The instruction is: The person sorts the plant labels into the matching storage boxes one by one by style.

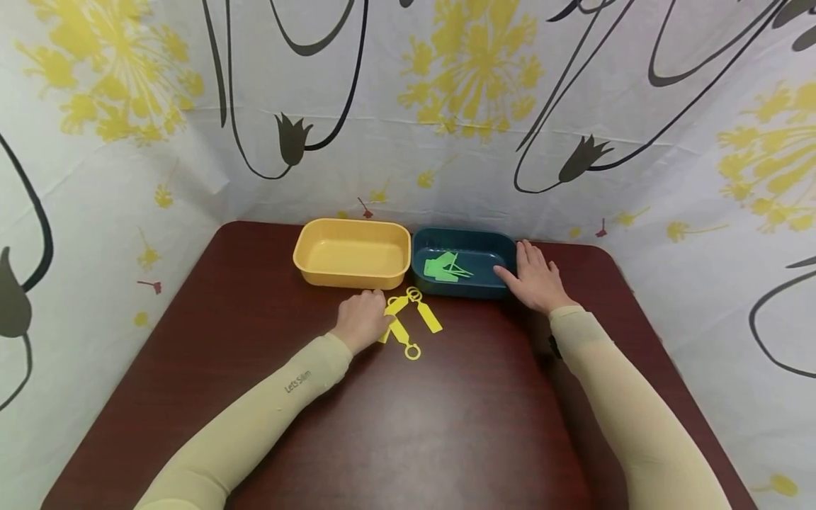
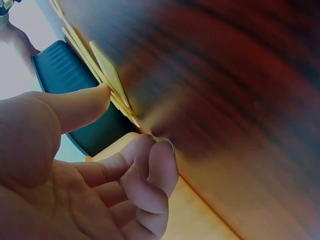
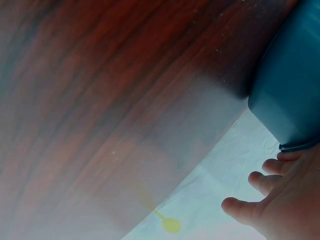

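Note:
Several flat yellow plastic tags (image 1: 430,318) with ring ends lie in a loose pile on the table. My left hand (image 1: 363,321) is at the pile's left side, partly covering it. In the left wrist view, the thumb (image 2: 85,106) is straight with its tip at the tags (image 2: 111,72), while the other fingers curl loosely apart from it. My right hand (image 1: 538,281) rests on the right end of a dark teal bin (image 1: 474,290), thumb over the rim and fingers extended along the outside. Green flat pieces (image 1: 440,266) and thin strips lie inside that bin.
A yellow bin (image 1: 350,281) stands left of the teal one, their ends side by side near the table's back edge. The dark red-brown table (image 1: 433,432) backs onto a white floral-patterned cloth (image 1: 395,92).

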A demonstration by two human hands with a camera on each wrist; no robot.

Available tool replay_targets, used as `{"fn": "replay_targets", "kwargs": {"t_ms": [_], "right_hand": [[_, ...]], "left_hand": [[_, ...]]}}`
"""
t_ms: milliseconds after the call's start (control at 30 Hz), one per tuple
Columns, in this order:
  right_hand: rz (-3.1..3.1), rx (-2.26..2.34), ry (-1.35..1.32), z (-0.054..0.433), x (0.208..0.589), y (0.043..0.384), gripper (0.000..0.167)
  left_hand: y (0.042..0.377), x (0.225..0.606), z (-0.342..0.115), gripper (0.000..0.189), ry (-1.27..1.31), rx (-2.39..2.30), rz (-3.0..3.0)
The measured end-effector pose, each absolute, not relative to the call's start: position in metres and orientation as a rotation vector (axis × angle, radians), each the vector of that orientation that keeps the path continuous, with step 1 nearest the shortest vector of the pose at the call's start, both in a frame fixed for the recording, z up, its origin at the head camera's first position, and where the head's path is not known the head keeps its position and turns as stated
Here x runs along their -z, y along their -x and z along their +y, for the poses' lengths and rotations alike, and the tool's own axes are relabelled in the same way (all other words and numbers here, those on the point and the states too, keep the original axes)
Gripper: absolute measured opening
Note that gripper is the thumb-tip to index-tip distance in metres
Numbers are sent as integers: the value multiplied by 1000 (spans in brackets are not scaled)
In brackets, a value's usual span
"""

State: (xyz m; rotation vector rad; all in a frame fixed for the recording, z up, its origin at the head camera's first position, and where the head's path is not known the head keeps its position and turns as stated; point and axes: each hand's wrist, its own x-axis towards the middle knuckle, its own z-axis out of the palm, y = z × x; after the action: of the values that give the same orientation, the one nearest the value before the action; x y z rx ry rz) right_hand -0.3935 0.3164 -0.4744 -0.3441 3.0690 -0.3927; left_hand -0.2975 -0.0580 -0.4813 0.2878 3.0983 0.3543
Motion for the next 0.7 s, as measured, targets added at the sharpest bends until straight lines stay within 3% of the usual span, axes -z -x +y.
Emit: {"fn": "replay_targets", "kwargs": {"t_ms": [700], "right_hand": [[3069, 338, 356, 316, 473, 395, 105]], "left_hand": [[301, 480, -62, 27, -277, -480, 3025]]}}
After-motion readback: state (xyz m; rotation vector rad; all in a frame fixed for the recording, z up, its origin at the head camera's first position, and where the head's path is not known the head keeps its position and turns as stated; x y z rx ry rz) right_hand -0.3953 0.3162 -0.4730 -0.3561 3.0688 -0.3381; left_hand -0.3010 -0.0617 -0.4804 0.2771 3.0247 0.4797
